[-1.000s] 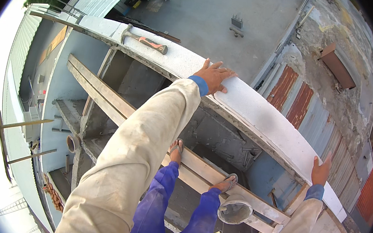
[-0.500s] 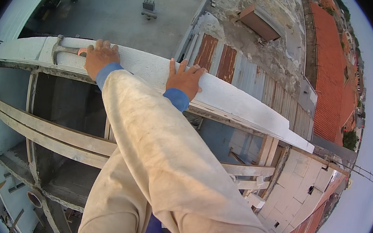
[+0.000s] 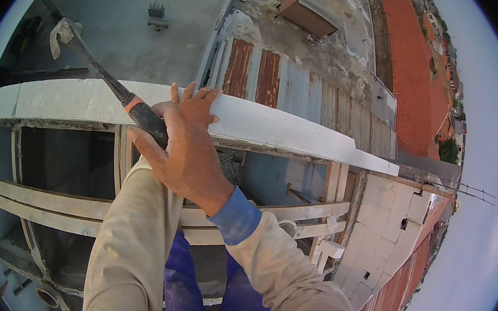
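Note:
A claw hammer (image 3: 103, 74) is raised at a slant over the left part of the white block wall (image 3: 289, 123). My right hand (image 3: 190, 156) is closed around its dark, orange-banded grip, and the metal head points to the far left. Beyond it, my left hand (image 3: 198, 108) rests on the wall's top with fingers spread, partly covered by the right hand. The right forearm comes in from the lower right, and its wrist passes over the left arm.
Wooden planks (image 3: 35, 196) span dark openings on the near side, above my blue-trousered legs (image 3: 183, 277). Past the wall lie a grey flat surface (image 3: 182, 43) and rusty corrugated sheets (image 3: 303, 88). A pale block wall (image 3: 386, 220) stands right.
My right hand has lifted the hammer off the wall top and brought it nearer and to the right. The left hand stays spread on the wall. The whole view has shifted somewhat.

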The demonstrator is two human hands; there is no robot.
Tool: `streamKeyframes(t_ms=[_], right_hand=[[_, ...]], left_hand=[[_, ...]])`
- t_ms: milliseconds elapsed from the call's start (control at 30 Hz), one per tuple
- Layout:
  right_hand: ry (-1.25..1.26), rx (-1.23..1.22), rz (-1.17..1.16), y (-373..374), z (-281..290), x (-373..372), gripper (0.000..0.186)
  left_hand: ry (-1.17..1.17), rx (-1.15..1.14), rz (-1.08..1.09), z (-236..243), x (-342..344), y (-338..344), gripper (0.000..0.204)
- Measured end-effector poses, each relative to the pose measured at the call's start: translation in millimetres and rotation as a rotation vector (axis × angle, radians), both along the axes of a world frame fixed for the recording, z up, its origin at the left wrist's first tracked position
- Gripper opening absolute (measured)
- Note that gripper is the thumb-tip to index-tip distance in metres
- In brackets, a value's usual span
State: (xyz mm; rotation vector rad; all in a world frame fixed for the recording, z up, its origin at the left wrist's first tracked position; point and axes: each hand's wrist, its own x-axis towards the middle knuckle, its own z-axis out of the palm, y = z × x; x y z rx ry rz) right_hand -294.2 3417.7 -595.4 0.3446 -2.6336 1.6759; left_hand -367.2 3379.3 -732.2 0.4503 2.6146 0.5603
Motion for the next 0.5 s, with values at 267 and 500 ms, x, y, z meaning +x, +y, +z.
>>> streamKeyframes(t_ms=[267,500], right_hand=[[-0.484,0.266,-0.508,193.1,-22.4,129.4,0.034],[-0.337,-0.048,-0.572,213.5,-17.1,151.2,0.020]], left_hand=[[-0.115,-0.143,-0.056,20.1,-15.9,-7.4,0.075],[-0.074,-0.163,-0.082,15.6,-15.5,-10.8,0.075]])
